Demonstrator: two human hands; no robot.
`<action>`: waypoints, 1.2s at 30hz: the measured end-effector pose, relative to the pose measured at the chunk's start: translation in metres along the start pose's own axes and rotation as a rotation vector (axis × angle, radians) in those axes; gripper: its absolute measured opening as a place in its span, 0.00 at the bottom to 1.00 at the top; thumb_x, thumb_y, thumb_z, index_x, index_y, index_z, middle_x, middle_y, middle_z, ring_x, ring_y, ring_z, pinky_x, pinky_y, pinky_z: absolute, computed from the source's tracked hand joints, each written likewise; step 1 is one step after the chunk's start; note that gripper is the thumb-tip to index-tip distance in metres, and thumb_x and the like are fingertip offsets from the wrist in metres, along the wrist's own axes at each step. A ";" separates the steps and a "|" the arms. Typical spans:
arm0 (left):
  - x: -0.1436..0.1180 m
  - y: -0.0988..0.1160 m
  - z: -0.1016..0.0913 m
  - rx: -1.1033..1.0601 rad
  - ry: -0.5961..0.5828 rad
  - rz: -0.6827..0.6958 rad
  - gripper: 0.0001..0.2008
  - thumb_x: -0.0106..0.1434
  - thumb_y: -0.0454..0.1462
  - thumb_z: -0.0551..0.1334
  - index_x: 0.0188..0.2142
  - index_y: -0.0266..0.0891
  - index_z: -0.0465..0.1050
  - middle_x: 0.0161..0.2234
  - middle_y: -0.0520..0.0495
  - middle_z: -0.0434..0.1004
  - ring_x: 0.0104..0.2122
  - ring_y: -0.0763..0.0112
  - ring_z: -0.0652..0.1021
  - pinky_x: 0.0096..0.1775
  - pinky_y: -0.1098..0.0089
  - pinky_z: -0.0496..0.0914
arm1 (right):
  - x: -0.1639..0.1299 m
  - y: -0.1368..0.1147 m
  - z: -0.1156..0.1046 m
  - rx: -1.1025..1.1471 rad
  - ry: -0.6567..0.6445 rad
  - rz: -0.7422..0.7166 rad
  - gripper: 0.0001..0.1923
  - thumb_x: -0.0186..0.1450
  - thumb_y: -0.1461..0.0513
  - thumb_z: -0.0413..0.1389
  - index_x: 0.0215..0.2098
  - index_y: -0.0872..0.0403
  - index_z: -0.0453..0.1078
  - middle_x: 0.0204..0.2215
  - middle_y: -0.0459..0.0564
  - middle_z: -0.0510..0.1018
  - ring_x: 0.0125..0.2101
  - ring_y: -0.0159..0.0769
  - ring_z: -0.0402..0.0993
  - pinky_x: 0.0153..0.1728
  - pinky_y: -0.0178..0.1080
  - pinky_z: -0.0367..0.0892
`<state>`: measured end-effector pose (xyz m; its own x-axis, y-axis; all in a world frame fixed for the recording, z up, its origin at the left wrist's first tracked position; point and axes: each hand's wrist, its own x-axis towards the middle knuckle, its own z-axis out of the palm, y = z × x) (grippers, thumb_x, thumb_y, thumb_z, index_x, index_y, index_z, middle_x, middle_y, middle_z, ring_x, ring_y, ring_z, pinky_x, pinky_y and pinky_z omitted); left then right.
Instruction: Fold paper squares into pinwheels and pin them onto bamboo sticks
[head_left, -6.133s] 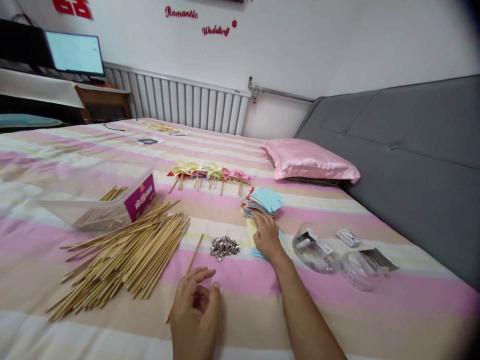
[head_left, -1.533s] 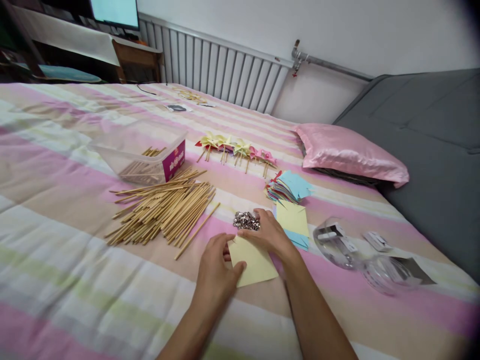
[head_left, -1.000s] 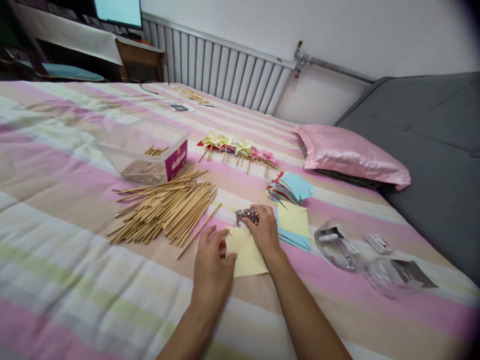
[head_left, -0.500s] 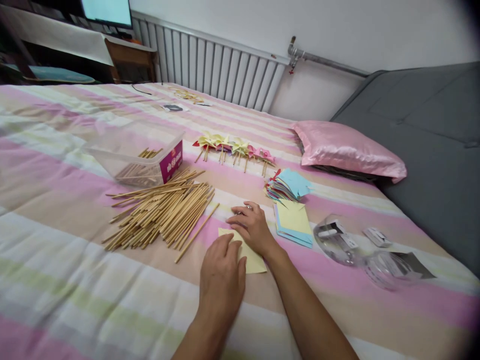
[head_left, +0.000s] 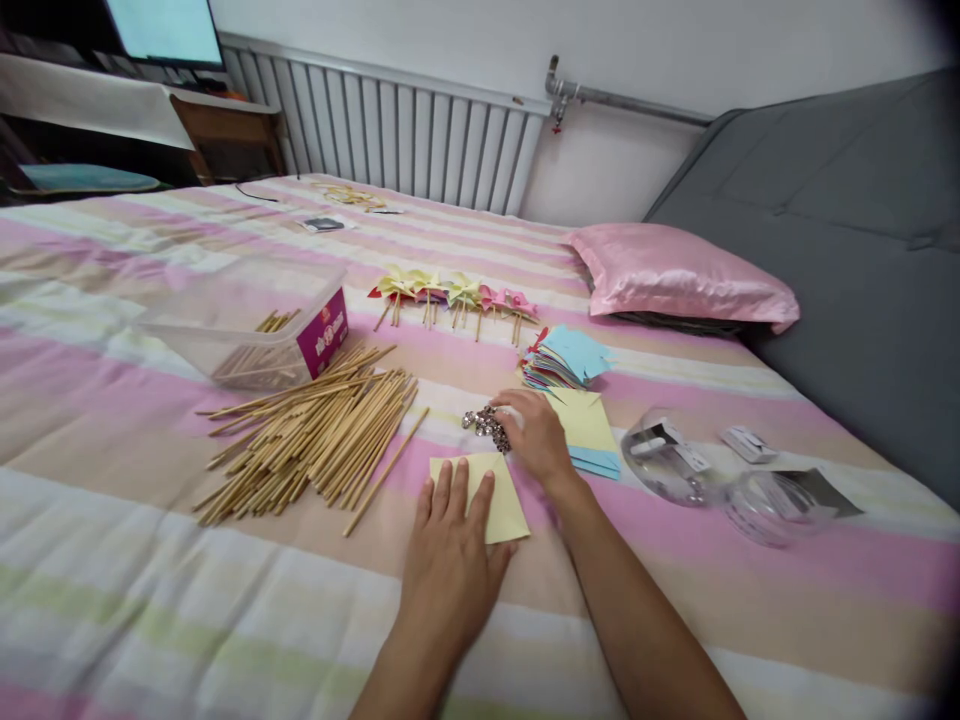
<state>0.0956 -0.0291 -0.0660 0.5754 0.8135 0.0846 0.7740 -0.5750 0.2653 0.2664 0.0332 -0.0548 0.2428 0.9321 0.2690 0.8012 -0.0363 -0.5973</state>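
Your left hand (head_left: 450, 555) lies flat, fingers spread, pinning the yellow paper (head_left: 480, 482). Your right hand (head_left: 536, 435) curls over the pins (head_left: 486, 424); can't tell what's pinched. Keep L pressing, pick just one w/ fingertips.

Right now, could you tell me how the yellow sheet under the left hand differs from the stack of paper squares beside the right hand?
The yellow sheet is a single piece; the stack of paper squares holds many, fanned out. The sheet is plain yellow; the stack mixes blue, yellow and red edges. The left hand lies flat on the sheet, while the stack lies untouched beyond the right hand. Both rest on the striped bedspread.
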 end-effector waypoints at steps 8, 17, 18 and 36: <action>-0.001 -0.007 0.004 0.036 0.015 0.032 0.25 0.64 0.35 0.53 0.61 0.46 0.58 0.63 0.36 0.54 0.63 0.53 0.52 0.59 0.50 0.53 | -0.008 0.010 -0.031 0.111 -0.402 0.226 0.07 0.54 0.65 0.56 0.21 0.56 0.74 0.17 0.47 0.77 0.21 0.34 0.74 0.24 0.32 0.64; -0.003 -0.007 -0.006 0.030 -0.030 0.158 0.29 0.63 0.44 0.56 0.62 0.45 0.56 0.64 0.35 0.51 0.63 0.51 0.50 0.58 0.46 0.53 | -0.002 0.009 -0.023 0.183 -0.382 0.152 0.11 0.58 0.65 0.52 0.34 0.55 0.76 0.33 0.50 0.80 0.33 0.36 0.74 0.35 0.35 0.65; -0.004 -0.008 -0.006 0.019 -0.029 0.178 0.33 0.61 0.50 0.55 0.63 0.42 0.54 0.64 0.34 0.51 0.63 0.50 0.50 0.59 0.45 0.52 | -0.003 0.006 -0.026 0.180 -0.368 0.148 0.10 0.58 0.65 0.52 0.33 0.55 0.76 0.32 0.51 0.80 0.33 0.37 0.73 0.35 0.35 0.64; -0.006 -0.010 0.004 0.131 0.025 -0.020 0.37 0.63 0.53 0.49 0.61 0.24 0.55 0.63 0.31 0.52 0.63 0.51 0.53 0.60 0.50 0.51 | -0.010 0.001 -0.017 0.294 -0.957 0.072 0.13 0.46 0.62 0.66 0.28 0.56 0.69 0.19 0.40 0.70 0.21 0.28 0.65 0.22 0.30 0.59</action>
<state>0.0853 -0.0288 -0.0733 0.5543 0.8257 0.1051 0.8139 -0.5641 0.1394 0.2741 0.0179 -0.0455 -0.3598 0.8337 -0.4189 0.6037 -0.1344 -0.7858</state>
